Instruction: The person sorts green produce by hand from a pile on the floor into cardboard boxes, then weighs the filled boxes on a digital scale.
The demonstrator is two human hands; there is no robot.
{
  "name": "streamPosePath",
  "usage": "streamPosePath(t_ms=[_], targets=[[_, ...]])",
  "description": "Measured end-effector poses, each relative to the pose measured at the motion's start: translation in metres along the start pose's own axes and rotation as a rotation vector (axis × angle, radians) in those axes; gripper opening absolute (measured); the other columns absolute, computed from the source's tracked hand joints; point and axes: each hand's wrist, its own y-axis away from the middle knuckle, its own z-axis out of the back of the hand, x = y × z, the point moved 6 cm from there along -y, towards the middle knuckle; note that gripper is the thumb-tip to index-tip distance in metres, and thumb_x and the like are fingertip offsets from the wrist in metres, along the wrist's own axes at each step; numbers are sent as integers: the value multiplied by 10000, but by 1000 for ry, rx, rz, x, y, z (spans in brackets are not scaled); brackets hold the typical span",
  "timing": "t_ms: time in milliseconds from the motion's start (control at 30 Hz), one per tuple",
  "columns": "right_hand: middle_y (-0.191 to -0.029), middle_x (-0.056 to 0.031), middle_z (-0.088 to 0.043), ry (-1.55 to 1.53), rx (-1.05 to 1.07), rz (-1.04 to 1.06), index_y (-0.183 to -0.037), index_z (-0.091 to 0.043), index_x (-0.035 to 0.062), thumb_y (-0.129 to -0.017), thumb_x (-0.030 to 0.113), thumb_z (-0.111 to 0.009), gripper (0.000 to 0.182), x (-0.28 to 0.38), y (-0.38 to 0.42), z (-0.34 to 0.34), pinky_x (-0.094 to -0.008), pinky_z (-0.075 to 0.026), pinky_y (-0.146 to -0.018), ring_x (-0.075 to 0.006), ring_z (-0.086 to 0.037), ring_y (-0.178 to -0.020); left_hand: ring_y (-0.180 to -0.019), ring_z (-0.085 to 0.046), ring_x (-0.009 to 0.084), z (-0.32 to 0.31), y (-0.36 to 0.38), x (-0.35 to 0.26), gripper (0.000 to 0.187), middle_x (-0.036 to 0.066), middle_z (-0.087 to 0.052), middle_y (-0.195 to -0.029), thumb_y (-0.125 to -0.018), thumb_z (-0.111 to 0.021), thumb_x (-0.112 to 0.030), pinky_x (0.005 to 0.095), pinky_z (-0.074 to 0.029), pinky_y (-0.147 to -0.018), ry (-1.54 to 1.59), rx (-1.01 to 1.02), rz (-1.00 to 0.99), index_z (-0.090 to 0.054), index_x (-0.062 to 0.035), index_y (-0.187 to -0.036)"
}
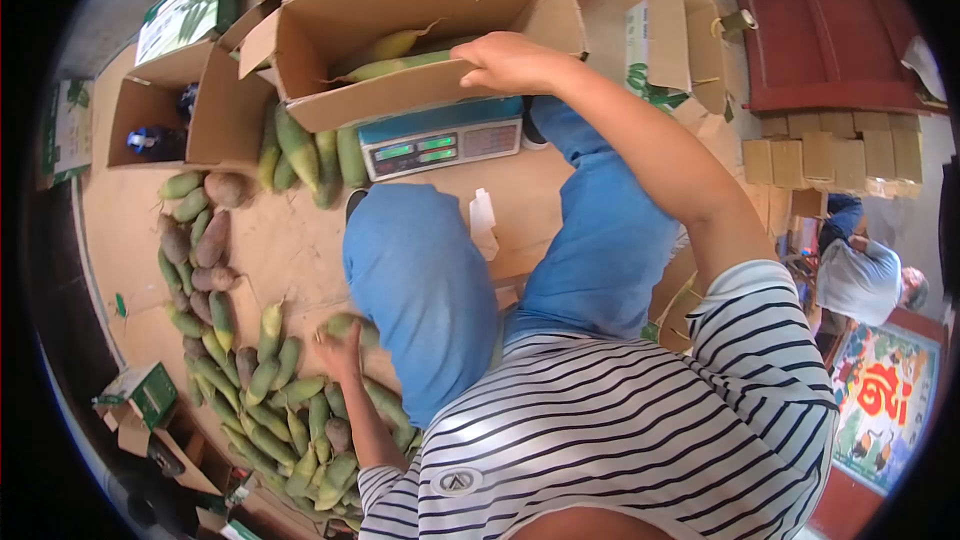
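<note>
My right hand point(510, 62) reaches over the near wall of an open cardboard box point(400, 105). Its fingers are closed at the end of a long green radish point(395, 67) lying inside. Another green radish point(400, 42) with a thin root lies behind it in the box. Under the box is a digital scale point(440, 148) with lit green displays. Low on the left, my left hand point(340, 352) is closed at a green radish point(366, 333) on the edge of a large pile of green radishes point(270, 430); part of its grip is hidden.
More green radishes point(297, 148) lie left of the scale, and a row of radishes, some reddish-brown point(212, 240), runs down the left. An open box point(155, 100) holds dark blue items. Stacked cartons point(830, 155) and another person point(860, 275) are at the right.
</note>
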Motion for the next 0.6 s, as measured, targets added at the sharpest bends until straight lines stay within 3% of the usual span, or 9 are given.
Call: streamPosePath(t_ms=[100,167,200,300,367,433,500,600], targets=[[-977,-168,-623,3,3,-24,-1038,-577,52,-817,243,-626,296,-1,0,-1,-453,-443,-819,-352,-571,-975,-1199,-382,373,-18,-42,-3,791,262,-380,-1295,-626,-798,-400,417,-326,-1015,227,42,76,-489,78,-1176],[-988,-168,-621,10,14,-38,-1049,-575,51,-815,237,-628,303,2,3,3,-451,-442,-828,-350,-569,-983,-1143,-438,361,14,-49,-55,752,255,-439,-1237,-634,-805,-355,407,-358,-988,252,-121,-91,-495,84,-1161],[-987,-180,-618,16,23,-33,-1077,-565,45,-820,230,-619,322,3,3,4,-449,-440,-826,-355,-566,-983,-1115,-466,355,37,-50,-84,733,252,-469,-1207,-639,-808,-332,402,-374,-974,261,-202,-176,-498,87,-1154],[-999,-201,-611,25,49,-32,-1141,-543,34,-830,216,-600,364,2,3,3,-445,-432,-829,-363,-554,-994,-982,-571,277,86,-64,-130,592,200,-576,-1081,-693,-792,-233,356,-441,-895,584,-175,-97,-528,96,-1109],[-1026,-197,-606,24,57,-44,-1155,-540,40,-830,215,-601,373,2,3,1,-443,-429,-843,-356,-547,-1018,-868,-613,187,155,-58,-188,428,126,-635,-982,-749,-751,-138,300,-480,-806,790,-268,-284,-568,77,-1070],[-1014,-178,-612,24,-6,-20,-1078,-558,42,-818,226,-618,324,-3,1,-2,-449,-439,-832,-351,-559,-1003,-880,-605,140,212,-51,-230,310,93,-633,-1009,-772,-715,-56,278,-484,-782,869,-401,-355,-598,58,-1035],[-1019,-178,-611,36,-8,-1,-1073,-556,39,-824,225,-609,315,-3,1,-5,-448,-439,-834,-349,-557,-1005,-835,-612,154,249,-41,-288,229,89,-648,-896,-806,-670,-56,279,-478,-805,1168,-476,-507,-622,65,-994],[-1024,-196,-604,50,-2,19,-1112,-539,27,-838,213,-584,334,1,5,-2,-445,-433,-839,-353,-548,-1015,-896,-593,152,245,-62,-347,271,91,-615,-1005,-839,-637,-75,293,-485,-829,1278,-280,-586,-579,56,-1069]])
